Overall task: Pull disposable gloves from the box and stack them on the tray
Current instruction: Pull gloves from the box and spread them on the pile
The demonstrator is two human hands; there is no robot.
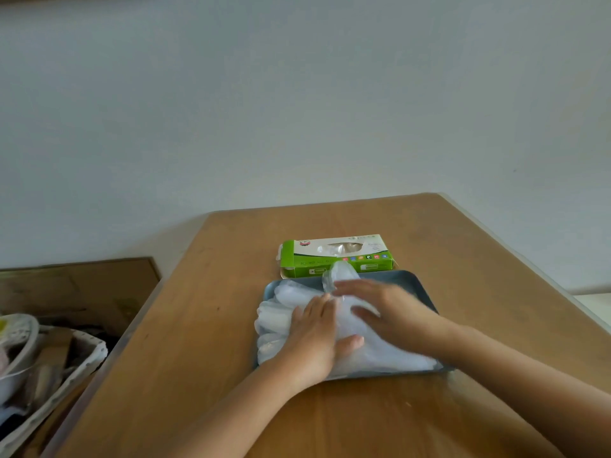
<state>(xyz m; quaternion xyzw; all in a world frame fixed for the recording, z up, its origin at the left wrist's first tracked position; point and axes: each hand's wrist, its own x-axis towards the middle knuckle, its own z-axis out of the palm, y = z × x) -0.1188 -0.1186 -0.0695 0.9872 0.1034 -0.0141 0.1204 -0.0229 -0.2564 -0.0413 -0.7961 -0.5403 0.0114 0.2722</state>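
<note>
Head view, gloves [281,314] piled on tray [415,283], pressed flat beneath outstretched fingers of left hand [314,337] and right hand [391,314].

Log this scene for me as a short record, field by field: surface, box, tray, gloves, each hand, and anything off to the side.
surface: wooden table
box: green and white glove box, lying just behind the tray, top opening showing clear plastic
tray: blue-grey tray, near table centre
gloves: pile of clear gloves covering most of the tray
left hand: left hand flat on the pile
right hand: right hand flat on the pile, blurred, fingers spread
side: cloth-lined basket, lower left, beside the table
</note>
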